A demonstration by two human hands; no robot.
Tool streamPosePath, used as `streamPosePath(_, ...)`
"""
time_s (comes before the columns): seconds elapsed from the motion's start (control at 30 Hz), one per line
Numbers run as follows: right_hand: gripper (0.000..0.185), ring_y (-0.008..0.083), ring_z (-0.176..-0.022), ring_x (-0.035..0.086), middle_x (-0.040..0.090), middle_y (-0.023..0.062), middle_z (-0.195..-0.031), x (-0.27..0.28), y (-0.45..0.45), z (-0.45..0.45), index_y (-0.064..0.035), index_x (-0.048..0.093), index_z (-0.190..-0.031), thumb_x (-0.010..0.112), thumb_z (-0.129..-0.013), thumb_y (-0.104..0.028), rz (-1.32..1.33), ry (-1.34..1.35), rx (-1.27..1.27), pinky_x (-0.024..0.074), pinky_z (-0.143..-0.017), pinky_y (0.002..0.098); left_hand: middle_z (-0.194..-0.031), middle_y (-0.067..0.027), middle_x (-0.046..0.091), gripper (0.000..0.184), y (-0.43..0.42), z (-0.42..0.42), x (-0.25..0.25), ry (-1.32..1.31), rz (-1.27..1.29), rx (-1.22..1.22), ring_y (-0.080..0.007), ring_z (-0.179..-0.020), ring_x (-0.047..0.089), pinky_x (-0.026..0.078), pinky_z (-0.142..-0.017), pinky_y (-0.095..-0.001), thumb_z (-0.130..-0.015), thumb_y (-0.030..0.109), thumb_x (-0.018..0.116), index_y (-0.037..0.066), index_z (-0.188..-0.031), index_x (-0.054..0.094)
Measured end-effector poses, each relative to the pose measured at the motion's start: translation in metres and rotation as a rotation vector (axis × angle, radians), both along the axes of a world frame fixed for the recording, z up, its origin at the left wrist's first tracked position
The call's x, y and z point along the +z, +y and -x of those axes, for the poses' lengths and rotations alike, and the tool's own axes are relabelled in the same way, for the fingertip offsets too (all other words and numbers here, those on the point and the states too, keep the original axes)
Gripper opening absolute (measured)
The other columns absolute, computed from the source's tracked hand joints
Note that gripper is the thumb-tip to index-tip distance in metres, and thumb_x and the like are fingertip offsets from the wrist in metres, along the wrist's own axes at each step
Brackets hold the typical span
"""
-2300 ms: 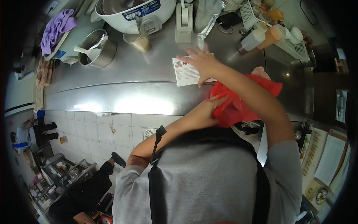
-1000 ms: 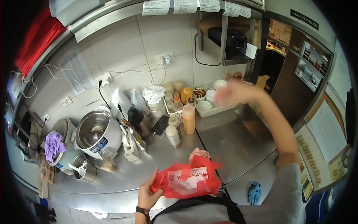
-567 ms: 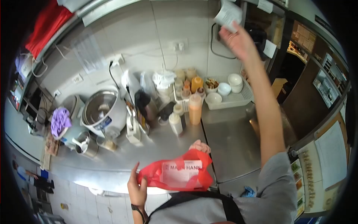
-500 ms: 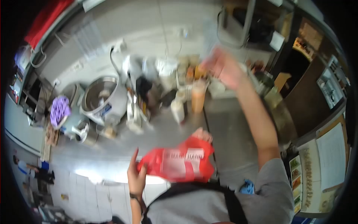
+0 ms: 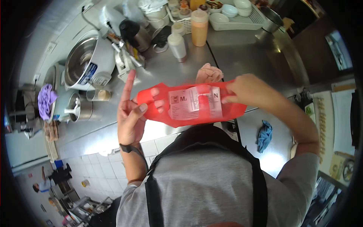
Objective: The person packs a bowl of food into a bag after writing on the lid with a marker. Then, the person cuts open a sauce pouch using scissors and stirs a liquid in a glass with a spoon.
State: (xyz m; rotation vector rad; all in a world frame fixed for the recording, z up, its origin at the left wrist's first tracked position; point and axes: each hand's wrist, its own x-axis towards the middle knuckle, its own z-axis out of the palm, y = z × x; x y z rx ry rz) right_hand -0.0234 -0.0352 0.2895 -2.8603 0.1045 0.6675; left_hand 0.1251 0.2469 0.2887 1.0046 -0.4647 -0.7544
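Observation:
A red plastic bag with a white printed label is stretched sideways in front of my chest, above the near edge of the steel counter. My left hand grips its left end, thumb on the near side, index finger pointing away; other fingertips show in the bag's opening. At the other end, my right hand is closed on the red plastic, some of its fingers hidden. Just beyond the bag lies a crumpled pinkish cloth.
Squeeze bottles, an orange-filled bottle and a dark flask stand farther back. At left are a large round cooker and a metal pot. A blue cloth lies at right. Another person is far left.
My right hand has come down from the back of the counter onto the bag's right end. The bag is now spread wider between both hands. The view has tilted downward.

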Motion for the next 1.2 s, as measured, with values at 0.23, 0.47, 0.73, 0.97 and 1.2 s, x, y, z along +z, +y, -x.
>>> streamPosePath(0.23,0.016,0.0198,-0.063,0.062,0.064,0.009,-0.07,0.1,-0.071,0.083,-0.003,0.064,-0.08,0.073,-0.068,-0.008,-0.38,-0.156,-0.054,0.0462,-0.057,0.0312,-0.114,-0.0294,0.059,0.074,-0.117,-0.002,0.076,-0.361,0.028,-0.339,-0.0315,-0.1,0.064,0.052,-0.087,-0.0381,-0.079,-0.005,0.048,-0.001,-0.145,0.015)
streamPosePath(0.47,0.011,0.017,-0.065,0.061,0.061,0.0092,-0.069,0.131,-0.172,0.171,0.0011,0.063,-0.078,0.066,-0.067,0.001,-0.097,-0.469,-0.429,0.0449,-0.058,0.0285,-0.111,-0.0171,0.065,0.075,-0.318,0.042,0.103,-0.358,0.155,-0.801,-0.033,-0.1,0.064,0.048,-0.069,-0.0378,-0.081,0.009,0.061,0.014,-0.145,0.024)
streamPosePath(0.73,0.013,0.0251,-0.072,0.062,0.065,0.0116,-0.076,0.058,-0.321,0.24,-0.0031,0.064,-0.079,0.066,-0.067,-0.002,0.13,-0.604,-0.582,0.0472,-0.068,0.0356,-0.106,-0.0231,0.062,0.063,-0.508,0.143,0.03,-0.146,0.114,-0.783,-0.0278,-0.097,0.064,0.055,-0.078,-0.0319,-0.082,-0.015,0.041,0.005,-0.14,0.032)
streamPosePath(0.97,0.037,0.0309,-0.103,0.055,0.059,0.0127,-0.109,-0.031,-0.382,0.283,-0.0141,0.064,-0.105,0.069,-0.07,-0.008,0.605,-0.985,-0.796,0.043,-0.089,0.0426,-0.105,-0.0177,0.063,0.055,-0.635,0.151,-0.028,-0.32,0.1,-0.731,-0.019,-0.089,0.063,0.05,-0.075,-0.0261,-0.083,-0.007,0.048,0.007,-0.136,0.042)
streamPosePath(1.2,0.026,0.0308,-0.103,0.056,0.063,0.0117,-0.102,-0.148,-0.192,0.282,-0.0074,0.065,-0.102,0.067,-0.076,-0.007,0.121,-1.104,-0.939,0.038,-0.093,0.0416,-0.088,-0.0142,0.067,0.022,-0.44,0.086,-0.092,-1.2,-0.258,-0.193,-0.0274,-0.081,0.064,0.05,-0.075,-0.0353,-0.085,0.014,0.055,0.009,-0.104,0.066)
